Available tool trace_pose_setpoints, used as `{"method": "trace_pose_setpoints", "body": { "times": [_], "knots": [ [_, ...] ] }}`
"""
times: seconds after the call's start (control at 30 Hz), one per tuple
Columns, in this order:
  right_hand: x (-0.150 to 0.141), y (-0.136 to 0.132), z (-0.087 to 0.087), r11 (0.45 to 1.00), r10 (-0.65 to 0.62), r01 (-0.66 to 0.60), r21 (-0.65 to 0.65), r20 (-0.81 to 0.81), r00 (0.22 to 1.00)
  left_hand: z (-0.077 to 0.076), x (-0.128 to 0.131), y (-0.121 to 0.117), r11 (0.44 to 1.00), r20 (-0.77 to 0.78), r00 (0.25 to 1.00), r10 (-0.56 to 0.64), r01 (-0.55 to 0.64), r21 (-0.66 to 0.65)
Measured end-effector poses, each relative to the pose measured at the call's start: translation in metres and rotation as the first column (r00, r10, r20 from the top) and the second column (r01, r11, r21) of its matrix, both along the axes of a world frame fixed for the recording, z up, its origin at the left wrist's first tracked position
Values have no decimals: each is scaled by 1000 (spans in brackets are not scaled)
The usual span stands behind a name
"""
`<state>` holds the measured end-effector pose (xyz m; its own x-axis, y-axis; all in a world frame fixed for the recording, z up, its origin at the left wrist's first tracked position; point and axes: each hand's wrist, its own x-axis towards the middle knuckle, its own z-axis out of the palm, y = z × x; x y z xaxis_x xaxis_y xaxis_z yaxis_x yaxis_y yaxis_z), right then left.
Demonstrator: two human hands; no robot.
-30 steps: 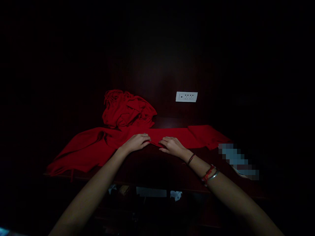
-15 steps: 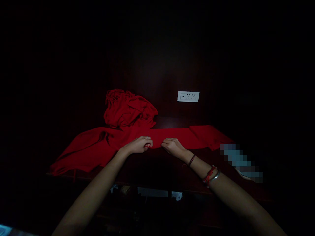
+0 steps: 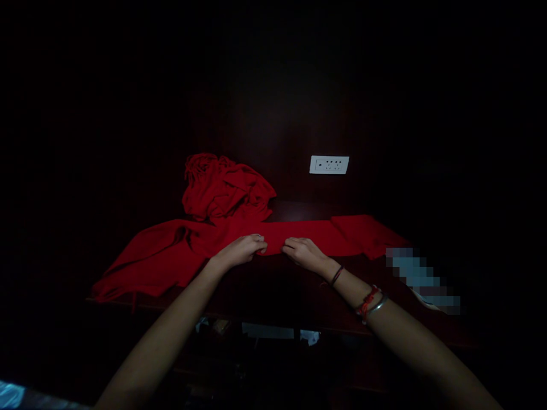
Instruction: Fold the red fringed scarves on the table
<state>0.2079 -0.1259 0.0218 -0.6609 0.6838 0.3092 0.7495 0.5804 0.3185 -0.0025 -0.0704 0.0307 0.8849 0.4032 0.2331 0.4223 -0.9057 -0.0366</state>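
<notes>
A long red scarf (image 3: pixel 307 236) with a fringed left end lies across the dark wooden surface, its middle stretch flat and narrow. My left hand (image 3: pixel 243 249) has its fingers curled in on the near edge of that stretch, a ring on one finger. A short gap to the right, my right hand (image 3: pixel 302 251) is closed with its fingertips together on the same edge. The fingertips of both hands are partly hidden. Behind the left part of the scarf sits a crumpled heap of red fringed cloth (image 3: pixel 228 191).
A white wall socket (image 3: pixel 329 164) is on the dark back wall. At the right lies a bluish, pixelated object (image 3: pixel 421 279). Below the front edge of the surface (image 3: pixel 273 323), pale papers (image 3: pixel 268 331) show on a dim lower level. The surroundings are very dark.
Both hands' fingers have curled in from a looser, flatter pose on the scarf's near edge. The scarf's near edge looks straighter between them. The whole view has shifted slightly.
</notes>
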Motion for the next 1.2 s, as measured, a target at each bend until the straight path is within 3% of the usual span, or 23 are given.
{"method": "trace_pose_setpoints", "body": {
  "times": [0.1,0.27,0.4,0.5,0.57,0.63,0.73,0.8,0.9,1.0,1.1,1.2],
  "knots": [
    [0,0,0,999,-35,36,27,-35,999,-1,-2,2,999,39,999,32,-32,-6],
    [2,1,-1,994,8,-10,-110,-15,1000,1,-4,0,992,61,996,-60,66,-107],
    [6,1,2,981,55,-76,-179,-119,991,2,-2,1,982,168,984,-56,84,-166],
    [7,1,3,981,68,-113,-160,-267,961,-6,-2,7,982,171,982,82,-50,-180],
    [7,3,0,980,27,-89,-179,-323,946,-13,-2,10,949,50,970,236,-219,-228],
    [7,5,-6,958,-31,-56,-281,-296,955,-19,-1,12,886,-119,929,350,-370,-278],
    [9,9,-15,885,-80,-13,-466,-180,980,-19,0,10,830,-268,881,390,-462,-313],
    [10,9,-18,863,-88,3,-505,-145,986,-17,0,8,816,-293,871,394,-478,-324],
    [9,8,-14,908,-55,-20,-419,-166,985,-12,-3,6,834,-266,889,371,-446,-325],
    [5,5,-7,963,37,-88,-253,-198,979,-6,-7,4,918,-147,958,244,-277,-282],
    [1,2,-2,976,114,-141,-164,-166,980,0,-9,1,972,-64,993,97,-108,-209],
    [-3,1,-2,984,102,-115,-136,-100,990,3,-10,-1,986,-60,996,66,-74,-148]
  ]
}}
